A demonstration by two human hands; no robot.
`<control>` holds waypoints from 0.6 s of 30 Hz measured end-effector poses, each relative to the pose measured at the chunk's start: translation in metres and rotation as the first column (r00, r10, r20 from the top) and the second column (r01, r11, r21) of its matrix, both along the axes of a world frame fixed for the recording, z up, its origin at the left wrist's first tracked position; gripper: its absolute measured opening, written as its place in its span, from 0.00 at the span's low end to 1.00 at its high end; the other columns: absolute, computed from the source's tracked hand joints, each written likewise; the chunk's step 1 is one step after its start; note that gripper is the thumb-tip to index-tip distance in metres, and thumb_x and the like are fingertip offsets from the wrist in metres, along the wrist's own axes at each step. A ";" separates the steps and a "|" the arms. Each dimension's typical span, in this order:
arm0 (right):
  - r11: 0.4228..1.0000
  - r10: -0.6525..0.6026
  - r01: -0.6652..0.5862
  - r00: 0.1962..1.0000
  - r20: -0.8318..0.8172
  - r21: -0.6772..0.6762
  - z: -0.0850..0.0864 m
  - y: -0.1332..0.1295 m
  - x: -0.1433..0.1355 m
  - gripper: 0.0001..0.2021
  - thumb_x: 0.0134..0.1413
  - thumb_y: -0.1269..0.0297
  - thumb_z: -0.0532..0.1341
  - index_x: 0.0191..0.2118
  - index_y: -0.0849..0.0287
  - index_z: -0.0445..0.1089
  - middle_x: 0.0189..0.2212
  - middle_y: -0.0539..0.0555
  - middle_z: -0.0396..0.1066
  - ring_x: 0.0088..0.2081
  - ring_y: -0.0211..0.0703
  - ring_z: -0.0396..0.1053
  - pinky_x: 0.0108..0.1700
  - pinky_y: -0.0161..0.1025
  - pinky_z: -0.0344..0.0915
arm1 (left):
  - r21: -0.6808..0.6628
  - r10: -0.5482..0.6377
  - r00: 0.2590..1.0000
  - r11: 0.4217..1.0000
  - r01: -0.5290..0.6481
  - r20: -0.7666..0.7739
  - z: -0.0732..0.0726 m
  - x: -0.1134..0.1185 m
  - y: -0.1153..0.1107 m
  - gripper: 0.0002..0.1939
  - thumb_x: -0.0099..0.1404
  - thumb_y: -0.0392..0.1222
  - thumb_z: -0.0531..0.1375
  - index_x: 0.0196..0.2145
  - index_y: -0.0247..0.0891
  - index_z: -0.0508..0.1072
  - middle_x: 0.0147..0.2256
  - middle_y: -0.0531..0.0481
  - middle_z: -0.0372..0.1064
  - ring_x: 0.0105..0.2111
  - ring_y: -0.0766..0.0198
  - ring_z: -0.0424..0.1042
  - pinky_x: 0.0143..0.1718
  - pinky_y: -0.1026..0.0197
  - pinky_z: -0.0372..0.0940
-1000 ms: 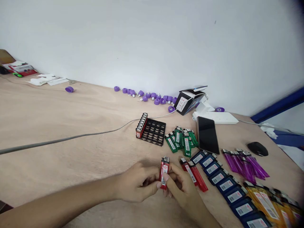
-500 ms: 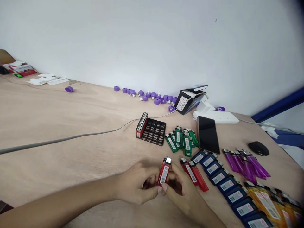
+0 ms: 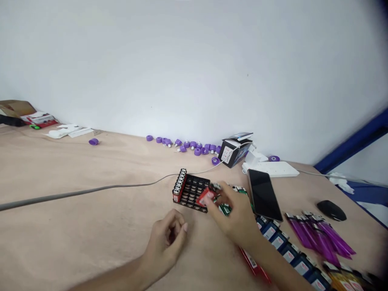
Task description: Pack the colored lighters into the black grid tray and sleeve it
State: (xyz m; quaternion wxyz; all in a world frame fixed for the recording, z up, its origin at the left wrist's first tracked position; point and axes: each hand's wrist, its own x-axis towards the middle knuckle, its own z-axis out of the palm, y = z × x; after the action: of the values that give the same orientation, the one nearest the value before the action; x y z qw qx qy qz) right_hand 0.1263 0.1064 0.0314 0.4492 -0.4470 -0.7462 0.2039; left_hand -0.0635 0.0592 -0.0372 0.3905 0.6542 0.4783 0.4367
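Observation:
My right hand (image 3: 235, 214) pinches a red lighter (image 3: 206, 195), tilted, over the right edge of a black grid tray (image 3: 194, 190). Upright red lighters (image 3: 178, 188) with metal tops fill the tray's left side. My left hand (image 3: 168, 240) hovers over the table in front of the tray, fingers curled and thumb apart from them, holding nothing. Green lighters (image 3: 224, 209) lie partly hidden behind my right hand. Red lighters (image 3: 253, 262) lie under my right forearm. A row of blue lighters (image 3: 289, 253) runs to the lower right.
Purple lighters (image 3: 321, 236), yellow lighters (image 3: 345, 279), a black mouse (image 3: 332, 210) and a phone (image 3: 264, 194) are at right. Behind stand a black box (image 3: 233, 151), a white power strip (image 3: 275, 169) and purple caps (image 3: 197, 151). A grey cable (image 3: 91, 190) crosses the table.
My right hand has carried the red lighter forward to the tray. My left hand has let go of it and moved left. The view has tilted up.

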 end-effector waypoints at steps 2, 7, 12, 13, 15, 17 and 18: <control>0.997 -0.031 0.030 0.999 -0.014 -0.064 0.007 0.036 -0.007 0.04 0.56 0.65 0.60 0.31 0.56 0.64 0.24 0.48 0.73 0.23 0.38 0.71 0.25 0.32 0.63 | 0.037 0.160 0.985 0.986 -0.162 0.060 -0.001 -0.004 0.010 0.08 0.69 0.45 0.55 0.35 0.39 0.63 0.20 0.61 0.52 0.20 0.70 0.54 0.23 0.68 0.50; 0.974 -0.083 0.094 0.995 0.064 -0.208 -0.014 0.107 -0.024 0.02 0.52 0.71 0.62 0.33 0.57 0.70 0.29 0.52 0.78 0.32 0.43 0.77 0.36 0.35 0.70 | -0.046 0.262 0.964 0.965 -0.260 0.052 0.000 -0.011 0.036 0.21 0.67 0.47 0.57 0.53 0.40 0.54 0.20 0.64 0.54 0.21 0.68 0.56 0.24 0.67 0.52; 0.962 0.007 0.023 0.994 0.108 -0.272 -0.040 0.129 -0.033 0.03 0.53 0.71 0.64 0.30 0.58 0.71 0.31 0.56 0.80 0.35 0.45 0.78 0.36 0.36 0.71 | -0.083 0.129 0.984 0.987 -0.139 -0.122 -0.005 -0.016 0.048 0.27 0.68 0.45 0.53 0.61 0.36 0.49 0.21 0.62 0.57 0.22 0.65 0.59 0.27 0.64 0.53; 0.960 0.030 0.004 0.993 0.117 -0.281 -0.042 0.130 -0.035 0.03 0.54 0.71 0.64 0.30 0.58 0.71 0.31 0.56 0.80 0.35 0.45 0.78 0.36 0.35 0.71 | -0.086 0.115 0.984 0.988 -0.128 -0.138 -0.005 -0.016 0.049 0.27 0.69 0.45 0.52 0.61 0.36 0.49 0.21 0.62 0.58 0.22 0.65 0.59 0.27 0.64 0.53; 0.955 0.069 -0.026 0.988 0.136 -0.294 -0.044 0.130 -0.036 0.03 0.55 0.71 0.64 0.31 0.59 0.71 0.31 0.56 0.80 0.35 0.44 0.78 0.35 0.34 0.70 | -0.095 0.089 0.983 0.990 -0.105 -0.160 -0.006 -0.017 0.049 0.25 0.70 0.45 0.51 0.61 0.36 0.51 0.22 0.60 0.60 0.22 0.65 0.60 0.26 0.64 0.52; 0.953 0.098 -0.046 0.982 0.159 -0.301 -0.044 0.131 -0.036 0.03 0.55 0.71 0.63 0.31 0.59 0.71 0.31 0.56 0.80 0.35 0.44 0.78 0.34 0.34 0.69 | -0.096 0.067 0.981 0.992 -0.085 -0.181 -0.005 -0.017 0.049 0.22 0.71 0.45 0.50 0.60 0.37 0.53 0.22 0.59 0.62 0.23 0.65 0.61 0.26 0.64 0.51; 0.952 0.109 -0.054 0.979 0.172 -0.301 -0.043 0.131 -0.037 0.03 0.56 0.71 0.63 0.31 0.59 0.70 0.32 0.56 0.80 0.35 0.44 0.78 0.34 0.33 0.69 | -0.093 0.061 0.980 0.992 -0.080 -0.191 -0.005 -0.017 0.049 0.22 0.71 0.45 0.50 0.59 0.38 0.54 0.23 0.59 0.62 0.23 0.65 0.61 0.26 0.64 0.51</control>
State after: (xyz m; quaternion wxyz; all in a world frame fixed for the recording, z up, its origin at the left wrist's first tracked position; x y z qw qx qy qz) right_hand 0.0897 0.2373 -0.0118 0.2967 -0.4948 -0.7642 0.2885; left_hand -0.0802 0.1080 -0.0419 0.3602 0.6546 0.5573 0.3621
